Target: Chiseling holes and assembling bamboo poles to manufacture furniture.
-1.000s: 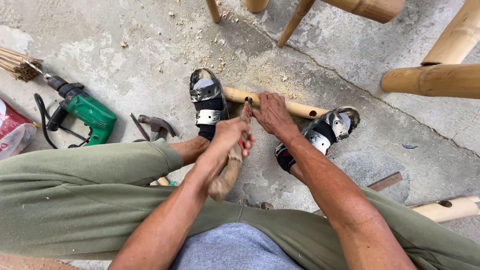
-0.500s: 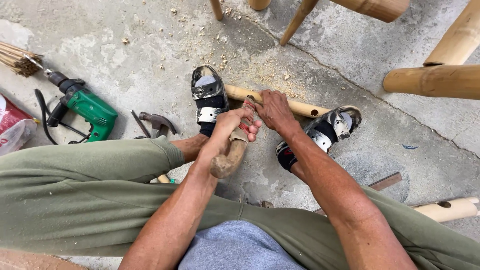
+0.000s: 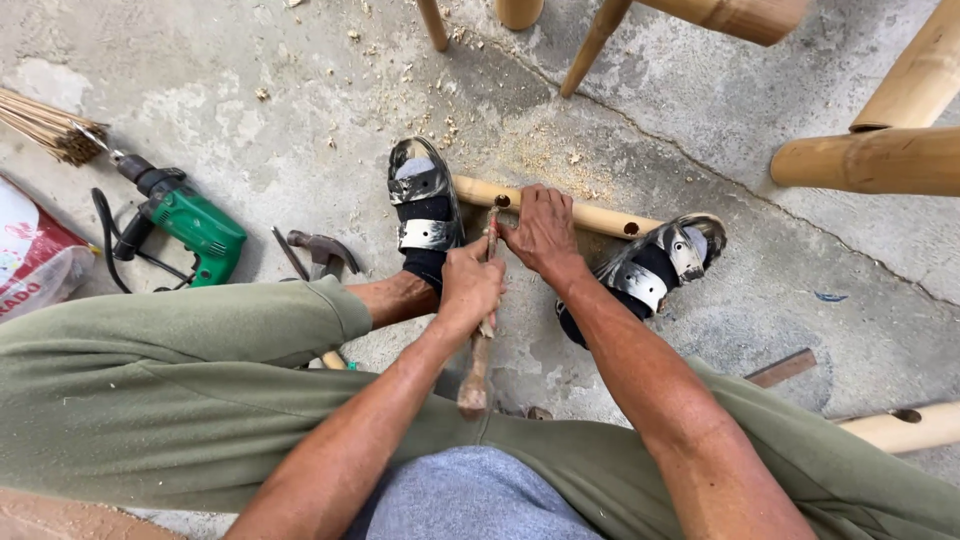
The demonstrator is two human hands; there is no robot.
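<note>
Where half a second ago the left hand (image 3: 470, 285) sat bunched against the right over the pole, it has now drawn back toward the body, and the wooden-handled tool (image 3: 480, 335) it carries runs nearly straight from the lap to the pole. The left grip is closed fully round that handle, thumb on top, the butt end sticking out below the fist. The right hand (image 3: 542, 232) lies palm down on the bamboo pole (image 3: 590, 215), fingers spread and pressing beside the tool's tip; its grip is flat and open, clasping nothing. Both forearms reach forward between the knees.

The pole lies across the concrete floor (image 3: 300, 90), pinned under the two sandalled feet (image 3: 425, 210), with round holes showing along it and pale shavings scattered just beyond it.

At the left edge a red and white printed bag (image 3: 30, 255) slumps on the floor, crumpled, partly cut off by the frame. Near it lie a green power drill (image 3: 185, 225), a bundle of thin sticks (image 3: 50, 130) and a hammer (image 3: 320, 248).
</note>
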